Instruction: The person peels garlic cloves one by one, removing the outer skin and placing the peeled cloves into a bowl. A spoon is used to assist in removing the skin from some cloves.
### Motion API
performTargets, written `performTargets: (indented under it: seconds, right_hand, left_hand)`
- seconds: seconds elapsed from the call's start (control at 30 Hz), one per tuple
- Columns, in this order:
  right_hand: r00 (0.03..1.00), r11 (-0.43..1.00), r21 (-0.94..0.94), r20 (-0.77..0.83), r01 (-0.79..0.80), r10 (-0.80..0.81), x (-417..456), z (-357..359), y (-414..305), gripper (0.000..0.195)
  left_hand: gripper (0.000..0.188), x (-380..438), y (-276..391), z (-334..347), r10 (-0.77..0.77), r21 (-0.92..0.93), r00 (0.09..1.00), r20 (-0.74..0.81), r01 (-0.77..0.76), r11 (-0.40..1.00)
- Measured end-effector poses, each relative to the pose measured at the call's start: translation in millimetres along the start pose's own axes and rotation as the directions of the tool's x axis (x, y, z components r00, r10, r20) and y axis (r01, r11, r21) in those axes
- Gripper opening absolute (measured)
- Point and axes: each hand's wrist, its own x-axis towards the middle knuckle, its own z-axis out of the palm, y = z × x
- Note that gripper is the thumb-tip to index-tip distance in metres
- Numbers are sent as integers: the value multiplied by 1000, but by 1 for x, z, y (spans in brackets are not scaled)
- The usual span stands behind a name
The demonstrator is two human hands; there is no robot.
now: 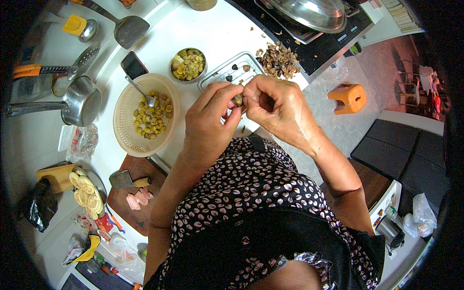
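Observation:
My left hand point(214, 116) pinches a small dark-shelled nut point(237, 99) between thumb and fingers. My right hand point(281, 108) meets it from the other side, its thumb and forefinger together at the nut; whether a bit of shell is between them cannot be told. Beneath both hands lies a metal tray point(219, 71) with a few dark nuts. A heap of brown shells point(278, 61) is just beyond the tray. To the left, a round metal tin point(188, 65) holds yellowish peeled kernels, and a cream plastic colander point(125, 136) holds more kernels and a metal spoon point(149, 99).
A phone point(134, 65) lies behind the colander. The cooktop point(308, 54) bears a lidded pan at the upper right. A cleaver point(122, 179) and raw meat point(139, 198) rest on a round chopping board point(132, 165). An orange stool point(348, 98) stands on the floor.

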Motion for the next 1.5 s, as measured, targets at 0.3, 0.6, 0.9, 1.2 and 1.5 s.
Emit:
performTargets:
  seconds: [0.3,0.6,0.9,1.2,1.5]
  right_hand:
    - [997,997,-71,-55,42,-46,0,7,3,10]
    - [985,984,-161,-143,78,-101,-3,13,4,9]
    - [994,990,-123,-86,61,-72,2,8,6,11]
    - [994,989,116,-39,-92,97,6,-6,9,8]
    - [984,897,419,-43,-141,175,6,-5,33,7]
  left_hand:
    - [41,-5,-3,9,77,111,996,-50,-71,991]
    - [38,-6,1,15,100,113,990,-101,-88,990]
    - [41,-4,-3,17,63,89,991,-118,-52,995]
    - [43,-3,-1,15,-124,-245,989,-75,102,964]
    - [38,-2,-6,4,-312,-868,923,227,337,364]
